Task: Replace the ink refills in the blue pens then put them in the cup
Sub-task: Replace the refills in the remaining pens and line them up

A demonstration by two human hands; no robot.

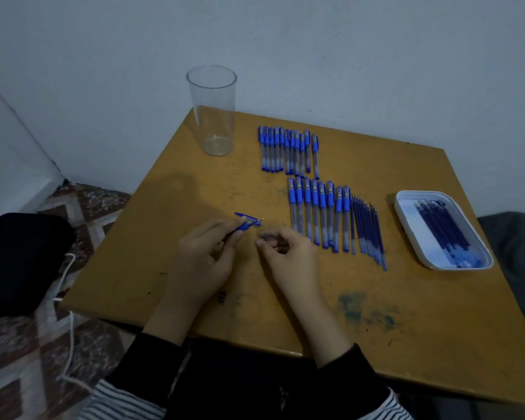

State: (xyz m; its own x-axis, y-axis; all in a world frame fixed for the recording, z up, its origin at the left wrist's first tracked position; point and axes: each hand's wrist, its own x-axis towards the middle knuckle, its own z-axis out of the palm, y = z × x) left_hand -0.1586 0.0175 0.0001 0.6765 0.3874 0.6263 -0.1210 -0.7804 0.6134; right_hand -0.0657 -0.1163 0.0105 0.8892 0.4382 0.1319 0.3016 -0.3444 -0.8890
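Observation:
My left hand (205, 256) grips a blue pen (245, 222) near its tip end, the metal point facing right over the table. My right hand (288, 253) hovers just right of it, its fingers curled and pinching a small dark piece (265, 237) that I cannot make out clearly. A clear, empty plastic cup (213, 110) stands upright at the table's far left corner. Two rows of capped blue pens lie on the table, one at the back (288, 151) and one nearer (319, 213). Loose blue refills (369, 231) lie beside the nearer row.
A white tray (406, 219) holding several blue refills sits at the right of the wooden table (376, 328). Blue ink stains mark the table's near side. A black bag (22, 262) and a white cord (70, 328) lie on the patterned floor to the left.

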